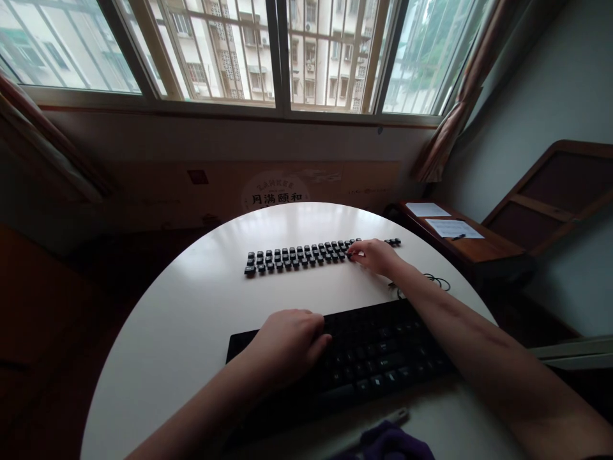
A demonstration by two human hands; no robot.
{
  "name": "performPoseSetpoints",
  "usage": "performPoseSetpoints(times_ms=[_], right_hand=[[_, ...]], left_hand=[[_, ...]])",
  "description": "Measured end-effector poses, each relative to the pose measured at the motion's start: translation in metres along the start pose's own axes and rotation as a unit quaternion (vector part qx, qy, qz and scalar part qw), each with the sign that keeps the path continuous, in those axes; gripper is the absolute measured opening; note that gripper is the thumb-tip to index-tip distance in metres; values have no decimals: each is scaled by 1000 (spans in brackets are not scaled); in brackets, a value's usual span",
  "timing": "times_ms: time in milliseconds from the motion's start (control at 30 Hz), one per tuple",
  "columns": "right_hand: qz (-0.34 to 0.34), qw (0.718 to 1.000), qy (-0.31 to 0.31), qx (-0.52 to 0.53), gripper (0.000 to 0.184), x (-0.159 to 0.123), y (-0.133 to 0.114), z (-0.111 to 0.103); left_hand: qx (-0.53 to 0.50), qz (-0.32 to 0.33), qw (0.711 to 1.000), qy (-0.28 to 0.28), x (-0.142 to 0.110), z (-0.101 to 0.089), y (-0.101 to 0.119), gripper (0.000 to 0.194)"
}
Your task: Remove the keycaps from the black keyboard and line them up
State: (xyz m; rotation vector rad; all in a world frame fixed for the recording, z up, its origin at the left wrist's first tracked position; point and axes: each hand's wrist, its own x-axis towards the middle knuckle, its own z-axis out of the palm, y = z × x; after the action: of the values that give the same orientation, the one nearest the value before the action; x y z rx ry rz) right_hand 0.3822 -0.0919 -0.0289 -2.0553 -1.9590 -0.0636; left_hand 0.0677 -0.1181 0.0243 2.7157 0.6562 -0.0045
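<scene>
Rows of loose black keycaps (297,257) stand on the white round table. At the right part of these rows, my right hand (376,255) has its thumb and fingers pinched at a keycap (350,255). Closer to me lies a black computer keyboard (378,351), tilted slightly across the table; keys show on its right part, while its left part is dark. My left hand (292,338) rests over the keyboard's left half with its fingers curled in. Whatever is under those fingers is hidden.
The table (163,319) has a curved edge. A thin black cable (438,281) loops beside my right forearm. At the near edge lie a purple cloth (393,442) and a grey tool handle (400,416). Papers (454,229) and a pen lie on a wooden chair seat (498,248) to the right.
</scene>
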Motion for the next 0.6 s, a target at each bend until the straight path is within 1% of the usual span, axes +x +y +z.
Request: performPoseSetpoints(times_ms=[167,600], right_hand=[[6,1000,9,-1,18,2,-1,4],[13,1000,28,-1,18,0,-2,4]], left_hand=[[5,-4,1000,-3,0,0,0,24],[-1,-10,1000,-11,1,-2,2,26]])
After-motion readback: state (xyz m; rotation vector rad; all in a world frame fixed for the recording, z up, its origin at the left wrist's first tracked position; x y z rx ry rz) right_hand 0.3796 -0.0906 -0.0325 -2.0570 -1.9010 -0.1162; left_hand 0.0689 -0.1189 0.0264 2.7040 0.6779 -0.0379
